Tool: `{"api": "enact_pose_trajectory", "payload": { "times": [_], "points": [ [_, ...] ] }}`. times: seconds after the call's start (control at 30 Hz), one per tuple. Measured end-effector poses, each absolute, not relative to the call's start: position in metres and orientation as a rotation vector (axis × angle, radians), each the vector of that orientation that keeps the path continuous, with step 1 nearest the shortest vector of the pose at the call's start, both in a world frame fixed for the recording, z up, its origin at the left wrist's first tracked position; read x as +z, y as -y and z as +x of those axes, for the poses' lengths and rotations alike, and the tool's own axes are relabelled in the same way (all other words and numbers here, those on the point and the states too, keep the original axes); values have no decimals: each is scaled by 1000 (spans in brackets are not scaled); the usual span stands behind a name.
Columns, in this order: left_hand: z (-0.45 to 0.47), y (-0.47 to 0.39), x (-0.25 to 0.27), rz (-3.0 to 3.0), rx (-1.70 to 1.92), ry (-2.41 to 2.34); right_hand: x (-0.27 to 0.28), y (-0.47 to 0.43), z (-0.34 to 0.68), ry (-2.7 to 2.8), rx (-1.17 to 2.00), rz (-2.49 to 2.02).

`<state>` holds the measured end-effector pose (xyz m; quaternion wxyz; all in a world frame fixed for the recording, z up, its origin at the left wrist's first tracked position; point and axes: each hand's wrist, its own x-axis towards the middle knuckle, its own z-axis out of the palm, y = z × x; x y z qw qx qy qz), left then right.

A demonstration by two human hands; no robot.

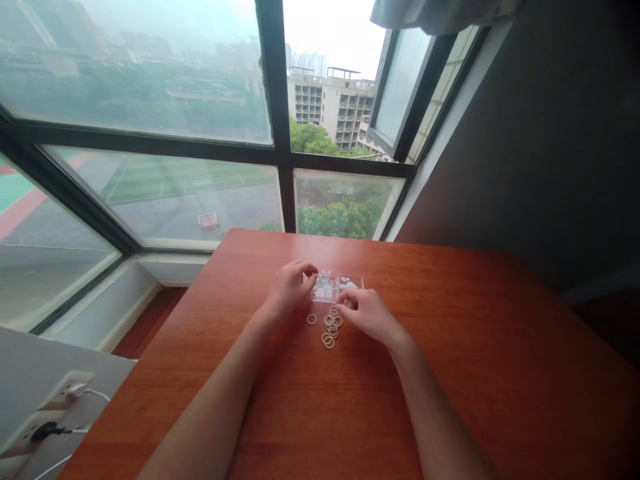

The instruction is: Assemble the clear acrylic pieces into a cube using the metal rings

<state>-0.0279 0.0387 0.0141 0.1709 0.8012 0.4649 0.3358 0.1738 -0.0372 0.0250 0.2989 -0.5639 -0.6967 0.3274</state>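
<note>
A small clear plastic compartment box (325, 298) lies on the table, with pale rings and small white pieces inside. At its left edge, my left hand (290, 288) has its fingers curled and its thumb against the side. My right hand (370, 312) hovers over the box's front right part, thumb and fingers pinched together; anything between them is too small or hidden to make out. Just in front of the box is a loose cluster of pale rings (328, 341), some overlapping. One single ring (312, 319) lies apart to the left of the cluster.
The reddish-brown wooden table (475, 353) reaches to a dark-framed window (283, 160) at the back. A dark wall (550, 147) rises on the right. At the lower left, a power strip (60, 400) holds a white plug and a black plug (47, 431).
</note>
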Motion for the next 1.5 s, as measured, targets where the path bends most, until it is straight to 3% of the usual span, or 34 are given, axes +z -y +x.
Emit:
{"api": "enact_pose_trajectory", "payload": {
  "times": [0.5,0.7,0.97,1.5],
  "points": [
    [-32,-39,17,2276,947,-1338,29,46,170,2247,865,-1617],
    [-30,-38,17,2250,958,-1335,28,43,169,2072,917,-1520],
    [-18,-30,22,2161,956,-1170,21,31,176,1633,605,-1553],
    [1,-15,29,2186,869,-957,18,28,176,1495,670,-1480]
  ]
}}
